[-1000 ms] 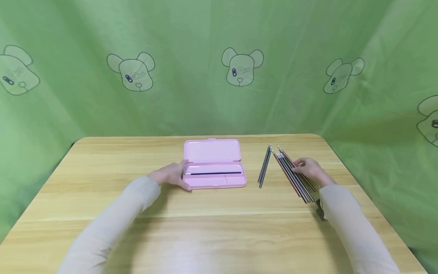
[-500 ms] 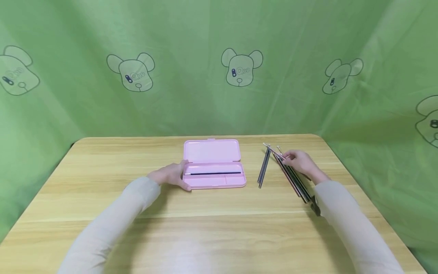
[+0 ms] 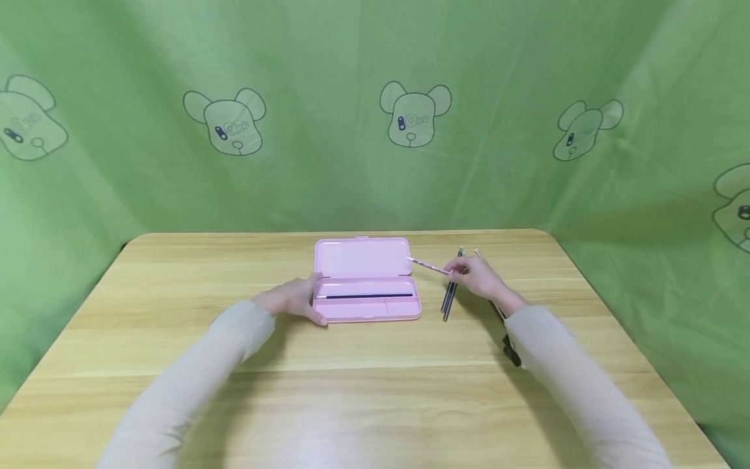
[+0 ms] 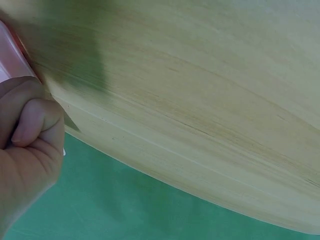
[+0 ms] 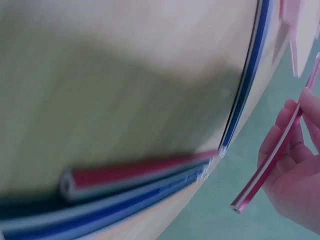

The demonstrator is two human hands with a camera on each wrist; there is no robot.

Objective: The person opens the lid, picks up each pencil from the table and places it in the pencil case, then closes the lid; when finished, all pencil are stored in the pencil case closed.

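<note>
A pink pencil case (image 3: pixel 362 257) lies open on the table, its lid folded back. One dark pencil (image 3: pixel 369 297) rests lengthwise in its long compartment. My left hand (image 3: pixel 295 299) grips the case's left end, thumb at the front corner; the left wrist view catches only a pink corner beyond the curled fingers. Between thumb and fingers, my right hand (image 3: pixel 477 277) pinches a red pencil (image 5: pixel 272 160) above the table. Its eraser end points left and overlaps the lid's right edge in the head view. Below that hand lie a few dark pencils (image 3: pixel 449 301), partly covered.
A pile of red and blue pencils (image 5: pixel 125 210) lies beneath the right wrist, mostly hidden by the arm in the head view. A green curtain (image 3: pixel 328 176) with bear-head prints hangs behind the wooden table (image 3: pixel 363 404).
My right hand has picked a red pencil from the right-hand pile and carried it left toward the case. The left hand has stayed on the case's end.
</note>
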